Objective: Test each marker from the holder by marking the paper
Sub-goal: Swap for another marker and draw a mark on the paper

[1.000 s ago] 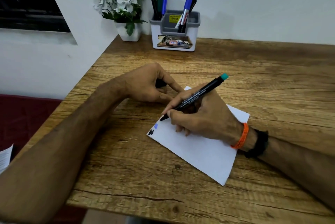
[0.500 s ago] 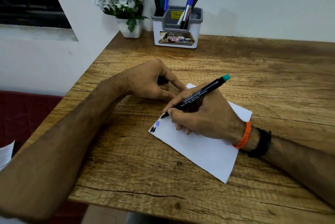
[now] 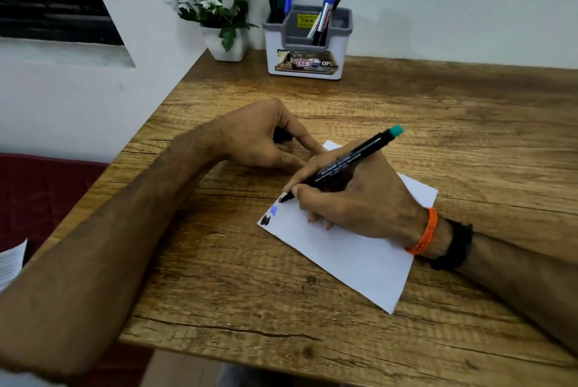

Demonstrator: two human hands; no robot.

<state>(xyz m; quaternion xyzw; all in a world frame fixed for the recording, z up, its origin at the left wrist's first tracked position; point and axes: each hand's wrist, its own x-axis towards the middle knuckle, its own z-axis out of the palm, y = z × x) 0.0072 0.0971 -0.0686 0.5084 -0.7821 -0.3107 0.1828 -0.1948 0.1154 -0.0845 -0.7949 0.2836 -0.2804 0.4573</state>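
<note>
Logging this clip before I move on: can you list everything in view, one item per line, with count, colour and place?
marker in use: 1, black with teal end, tip on the paper's left edge
paper: 1, white, on the table under the right hand
test marks: black and blue, at the paper's left corner
holder: 1, white and grey, far edge of the table
markers in holder: about five, black, green and blue, standing upright
flower pot: 1, white with white flowers, left of the holder
table: 1, wood grain
cap: 1, black, inside the left hand's grip
left hand: rests on the table
right hand: grips the marker in use
</note>
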